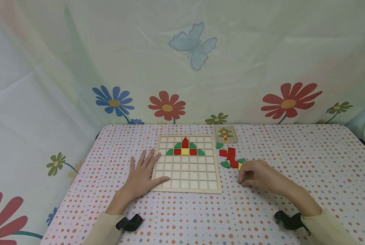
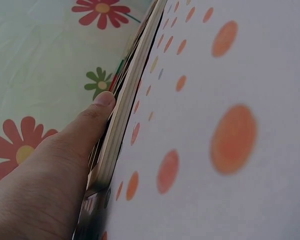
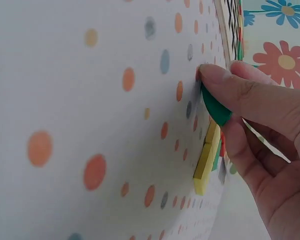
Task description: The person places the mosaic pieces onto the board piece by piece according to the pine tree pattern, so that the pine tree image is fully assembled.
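A square wooden grid board (image 1: 185,175) lies on the table with a pattern of red, green and yellow tiles in its upper rows. At the top of that pattern sits a red triangle tile (image 1: 185,139), and a yellow square tile (image 1: 185,151) lies lower in its middle. My left hand (image 1: 142,178) rests spread on the board's left edge, the thumb (image 2: 95,117) reaching over the lower rim. To the right of the board, my right hand (image 1: 259,175) pinches a green curved tile (image 3: 215,106) between thumb and fingers, close to the tabletop.
Beside the board lie loose red tiles (image 1: 231,153), green leaf-shaped tiles (image 1: 225,164) and yellow tiles (image 3: 204,167). A small pattern card (image 1: 234,136) is near the board's upper right corner. Dotted cloth covers the table; a flowered curtain (image 1: 231,68) hangs behind it.
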The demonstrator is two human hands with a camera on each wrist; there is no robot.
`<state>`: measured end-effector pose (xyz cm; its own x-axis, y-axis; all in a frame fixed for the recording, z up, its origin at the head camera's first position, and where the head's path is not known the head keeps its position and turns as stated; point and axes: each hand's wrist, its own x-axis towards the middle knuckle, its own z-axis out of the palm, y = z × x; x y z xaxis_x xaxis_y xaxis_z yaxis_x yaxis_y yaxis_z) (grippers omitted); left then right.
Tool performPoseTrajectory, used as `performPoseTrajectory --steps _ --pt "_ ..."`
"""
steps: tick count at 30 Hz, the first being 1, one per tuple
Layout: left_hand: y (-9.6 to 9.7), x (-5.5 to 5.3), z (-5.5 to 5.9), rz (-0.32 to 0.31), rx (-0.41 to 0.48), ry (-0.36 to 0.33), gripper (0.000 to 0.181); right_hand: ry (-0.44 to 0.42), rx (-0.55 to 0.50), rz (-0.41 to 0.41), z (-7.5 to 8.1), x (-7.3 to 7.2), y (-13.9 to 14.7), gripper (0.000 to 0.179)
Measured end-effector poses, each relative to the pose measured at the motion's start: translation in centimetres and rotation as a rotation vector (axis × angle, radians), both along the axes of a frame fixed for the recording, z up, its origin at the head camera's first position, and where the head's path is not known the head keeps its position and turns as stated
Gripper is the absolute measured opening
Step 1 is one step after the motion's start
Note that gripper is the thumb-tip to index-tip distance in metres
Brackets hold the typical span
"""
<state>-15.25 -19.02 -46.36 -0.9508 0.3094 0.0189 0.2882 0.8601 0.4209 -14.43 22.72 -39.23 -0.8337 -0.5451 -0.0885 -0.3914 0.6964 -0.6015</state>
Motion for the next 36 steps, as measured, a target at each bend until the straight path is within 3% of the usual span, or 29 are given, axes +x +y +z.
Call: performPoseTrajectory --steps 6,21,30,36 --pt "0.0 0.0 -0.1 -0.002 0.002 0.006 0.101 0.029 0.000 0.025 0.4 -0.4 -1.2 0.022" --pt "-0.2 -0.1 0.0 -0.008 -0.006 -0.015 0.102 0.096 -0.091 0.138 1.9 -3.6 -9.1 0.014" --pt "-0.2 -0.1 -0.1 -0.007 -0.005 -0.009 0.100 0.118 -0.234 0.175 0.6 -6.1 -14.0 0.005" --pt "-0.3 -0.2 -0.2 -0.007 -0.017 -0.020 0.102 0.153 -0.247 0.140 -0.4 -7.1 -16.2 0.008"
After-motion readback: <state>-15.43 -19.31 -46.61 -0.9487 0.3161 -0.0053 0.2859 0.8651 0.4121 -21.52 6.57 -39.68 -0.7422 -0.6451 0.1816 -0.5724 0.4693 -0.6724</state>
